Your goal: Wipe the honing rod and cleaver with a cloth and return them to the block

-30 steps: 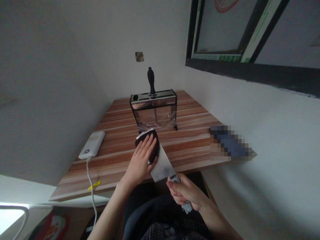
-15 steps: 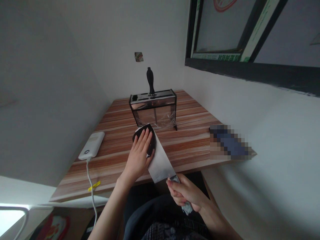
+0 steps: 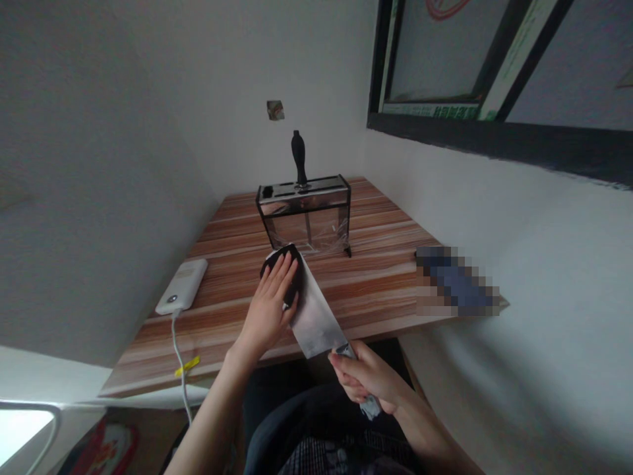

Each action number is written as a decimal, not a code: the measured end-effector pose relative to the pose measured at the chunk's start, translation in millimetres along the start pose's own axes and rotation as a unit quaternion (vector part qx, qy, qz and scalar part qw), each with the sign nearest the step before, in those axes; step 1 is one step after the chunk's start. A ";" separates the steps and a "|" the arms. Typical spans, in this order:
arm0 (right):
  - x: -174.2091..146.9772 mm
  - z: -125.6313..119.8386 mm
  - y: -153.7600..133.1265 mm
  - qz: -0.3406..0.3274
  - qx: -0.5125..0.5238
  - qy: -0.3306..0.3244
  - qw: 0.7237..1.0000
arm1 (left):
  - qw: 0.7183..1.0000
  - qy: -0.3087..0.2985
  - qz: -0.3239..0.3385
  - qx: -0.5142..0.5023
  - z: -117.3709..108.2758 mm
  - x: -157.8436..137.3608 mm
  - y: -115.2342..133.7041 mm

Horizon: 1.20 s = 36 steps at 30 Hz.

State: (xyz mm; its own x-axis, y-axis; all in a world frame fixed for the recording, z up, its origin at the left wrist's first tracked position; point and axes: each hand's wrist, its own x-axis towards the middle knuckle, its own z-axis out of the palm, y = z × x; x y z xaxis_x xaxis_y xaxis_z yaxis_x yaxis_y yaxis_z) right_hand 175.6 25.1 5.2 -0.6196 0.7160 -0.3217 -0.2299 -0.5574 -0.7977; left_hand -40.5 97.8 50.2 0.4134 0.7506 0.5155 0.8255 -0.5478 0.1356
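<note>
A cleaver (image 3: 315,318) slants across the front edge of the wooden table, its broad blade pointing up and to the left. Its grey-wrapped handle (image 3: 370,406) is in the closed fist of my right hand (image 3: 363,376). Over the far end of the blade lies a black cloth (image 3: 293,290), or a soft pad like one. My left hand (image 3: 271,303) rests on this cloth, fingers long across its top and thumb along its near right edge. The cloth and fingers hide the blade underneath.
Behind the blade stands a clear-sided box (image 3: 306,227) with a black upright handle (image 3: 298,157). A white power bank (image 3: 182,287) with a cable (image 3: 178,343) lies on the left of the table (image 3: 380,277). A blurred-out dark object (image 3: 457,280) lies at the right, near the wall.
My left hand and the black cloth have shifted slightly left across the blade, baring a little more of its right side. My right hand and the cleaver are nearly still.
</note>
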 end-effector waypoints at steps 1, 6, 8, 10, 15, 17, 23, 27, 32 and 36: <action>0.1 -0.1 0.0 0.001 -0.004 0.001 1.000 | 1.000 0.004 0.001 -0.004 -1.5 3.2 0.2; -0.2 -0.5 1.6 -0.005 -0.005 0.001 1.000 | 1.000 0.003 0.024 0.000 -3.4 10.5 5.7; -0.6 -0.9 1.4 -0.006 0.002 -0.006 1.000 | 0.999 -0.001 0.033 0.010 -1.6 8.4 7.4; -0.9 -1.5 0.5 -0.004 0.010 -0.015 1.000 | 0.999 -0.008 0.040 0.019 0.0 4.7 7.2; -0.2 -3.3 -2.9 0.007 0.024 -0.037 0.999 | 0.999 -0.015 0.049 0.015 -2.5 -1.4 0.9; 0.0 -3.6 -4.2 0.008 0.024 -0.042 0.999 | 0.999 -0.001 0.049 0.007 -6.0 -1.5 0.0; -0.2 -5.6 -6.2 -0.003 0.025 -0.034 0.999 | 1.000 0.017 0.021 0.004 -15.5 -0.9 6.0; 0.2 -7.9 -4.3 -0.006 0.024 -0.028 0.999 | 1.000 0.000 -0.008 0.012 -17.0 -0.9 6.6; 0.4 -8.8 -2.3 -0.006 0.022 -0.034 0.999 | 0.999 0.017 -0.024 0.029 -20.1 0.6 2.9; 0.3 -7.9 -3.1 -0.007 0.021 -0.034 0.999 | 0.997 0.035 -0.044 0.045 -31.8 5.1 -0.2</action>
State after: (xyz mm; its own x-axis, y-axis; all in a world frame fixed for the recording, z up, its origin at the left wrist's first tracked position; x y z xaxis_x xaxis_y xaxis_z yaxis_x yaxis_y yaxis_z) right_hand 182.0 30.4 3.6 -0.6650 0.6945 -0.2748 -0.2694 -0.5662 -0.7790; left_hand -50.8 90.0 79.7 0.3125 0.7647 0.5635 0.8896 -0.4437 0.1088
